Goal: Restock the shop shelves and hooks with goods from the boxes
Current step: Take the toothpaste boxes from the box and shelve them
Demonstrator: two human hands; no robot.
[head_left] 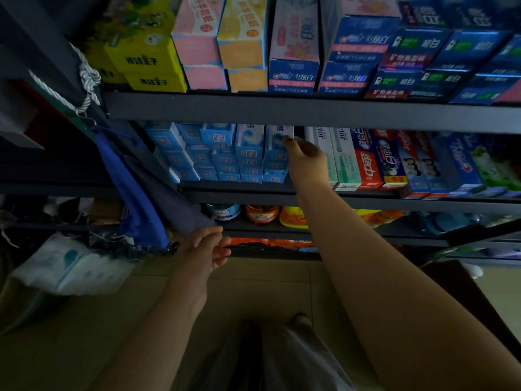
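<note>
Right hand at a blue toothpaste box on the middle shelf.

The dark metal shelving (282, 108) is packed with toothpaste boxes; under its lowest shelf the tiled floor (253, 283) shows. The right hand (304, 156) reaches up to the stack of light blue boxes (225, 159), its fingertips (289, 141) touching the right edge of the top right box (277, 136); a firm pinch cannot be made out. The left hand (207, 246) hangs low by the bottom shelf, fingers loosely curled, holding nothing.
</note>
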